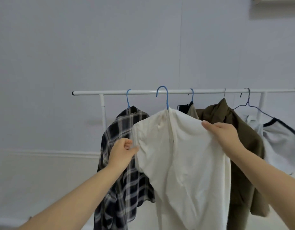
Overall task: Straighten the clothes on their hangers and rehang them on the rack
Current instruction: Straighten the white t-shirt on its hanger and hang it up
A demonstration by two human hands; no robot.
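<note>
A cream-white shirt [181, 156] hangs on a blue hanger [165, 97] whose hook sits over the white rack rail [143, 92], roughly at the rail's middle. The cloth is plain and soft, creased in long folds that run down from the neck, and it drapes unevenly: the shoulder toward the rail's capped end bunches into a rounded lump, while the other shoulder is drawn out flatter. A seam or placket line runs down from the hanger's neck.

The left hand [121, 153] pinches the bunched shoulder edge, its fingers [129, 143] curled shut on the fabric. The right hand [223, 135] grips the opposite shoulder, thumb on top and the fingers wrapped under the cloth, lifting that edge slightly.

Just beside the cream-white shirt, toward the rail's capped end, a dark plaid shirt [120, 180] hangs from another blue hook, partly behind the left hand. On the other side, further along the rail, hang a beige and black garment [188, 108], mostly hidden, then an olive jacket [239, 143] on a thin wire hook, then a pale top with dark trim [279, 140] slipping crookedly off a wire hanger [249, 105].
</note>
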